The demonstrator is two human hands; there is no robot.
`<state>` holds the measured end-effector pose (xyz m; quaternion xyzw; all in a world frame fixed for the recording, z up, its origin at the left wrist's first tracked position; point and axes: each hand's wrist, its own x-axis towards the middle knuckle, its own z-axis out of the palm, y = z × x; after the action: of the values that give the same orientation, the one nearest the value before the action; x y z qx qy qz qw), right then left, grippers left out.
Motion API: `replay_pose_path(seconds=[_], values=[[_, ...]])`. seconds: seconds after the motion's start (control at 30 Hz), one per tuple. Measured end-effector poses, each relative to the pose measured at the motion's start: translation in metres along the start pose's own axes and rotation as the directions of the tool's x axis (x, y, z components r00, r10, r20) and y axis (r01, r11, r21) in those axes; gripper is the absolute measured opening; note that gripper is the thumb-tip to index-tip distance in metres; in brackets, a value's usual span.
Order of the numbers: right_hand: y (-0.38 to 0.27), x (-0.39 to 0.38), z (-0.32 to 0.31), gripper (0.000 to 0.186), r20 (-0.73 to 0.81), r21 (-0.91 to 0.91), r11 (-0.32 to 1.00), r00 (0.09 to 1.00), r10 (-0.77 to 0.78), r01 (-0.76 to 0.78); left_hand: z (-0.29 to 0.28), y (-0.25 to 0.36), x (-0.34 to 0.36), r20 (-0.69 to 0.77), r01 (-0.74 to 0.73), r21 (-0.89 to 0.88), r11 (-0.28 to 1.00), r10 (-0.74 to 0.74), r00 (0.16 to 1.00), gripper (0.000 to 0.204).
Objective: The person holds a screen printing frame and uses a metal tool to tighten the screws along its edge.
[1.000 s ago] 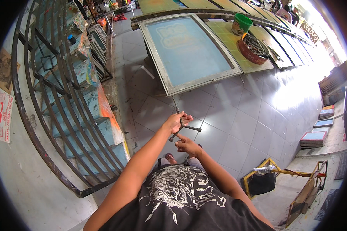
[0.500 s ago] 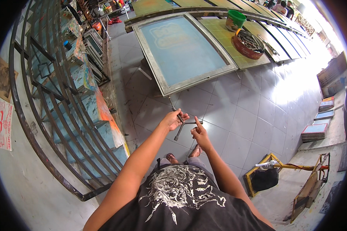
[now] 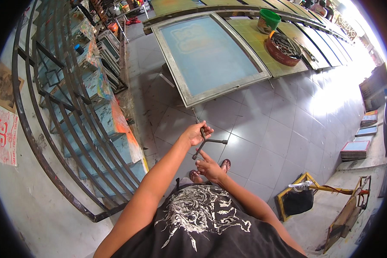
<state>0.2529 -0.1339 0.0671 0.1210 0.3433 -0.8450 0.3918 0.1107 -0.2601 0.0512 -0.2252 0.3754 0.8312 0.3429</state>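
Observation:
My left hand (image 3: 197,134) is closed round a dark metal three-armed wrench (image 3: 216,140) in the middle of the view. A thin metal rod (image 3: 195,115) runs from it toward the near corner of a grey-framed screen (image 3: 208,56) with light blue mesh. My right hand (image 3: 210,167) is below, fingers apart, its raised index finger at or close to the wrench's lower arm; I cannot tell if they touch.
A dark metal railing (image 3: 45,142) beside blue steps (image 3: 99,155) is on my left. Printing boards (image 3: 316,47) carry a green bucket (image 3: 268,21) and round red-brown tin (image 3: 284,58). At right are stacked panels (image 3: 354,150) and a yellow frame (image 3: 294,202). People (image 3: 318,10) are far off.
Since half a second ago my right hand has moved down and left, from the wrench's right arm toward its lower arm. The wrench has turned slightly; my left hand still holds it.

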Motion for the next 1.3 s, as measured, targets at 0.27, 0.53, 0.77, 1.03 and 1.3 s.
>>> replay_pose_path(seconds=[0.27,0.53,0.77,1.03,1.3], values=[[-0.008,0.01,0.004,0.053,0.204,0.238,0.961,0.974,0.094,-0.142,0.001,-0.005,0.004,0.043,0.048,-0.138,0.989,-0.042,0.998,0.025],[-0.042,-0.03,0.004,0.051,0.048,0.286,0.949,0.987,-0.153,0.133,0.005,-0.005,0.008,0.045,0.034,-0.137,0.99,-0.028,0.999,0.026],[-0.047,-0.002,-0.064,0.06,-0.081,-0.803,0.499,0.77,-0.633,0.325,0.004,-0.004,0.013,0.009,0.042,-0.115,0.992,-0.042,0.999,0.025],[-0.012,0.035,-0.069,0.066,-0.072,-0.994,0.026,0.47,-0.88,-0.105,0.005,-0.005,0.015,-0.058,0.007,-0.059,0.998,-0.01,0.998,0.023],[0.019,0.049,-0.043,0.041,-0.084,-0.575,0.81,0.976,-0.201,0.118,0.005,-0.004,0.015,-0.065,0.027,-0.094,0.995,-0.034,0.997,0.022]])
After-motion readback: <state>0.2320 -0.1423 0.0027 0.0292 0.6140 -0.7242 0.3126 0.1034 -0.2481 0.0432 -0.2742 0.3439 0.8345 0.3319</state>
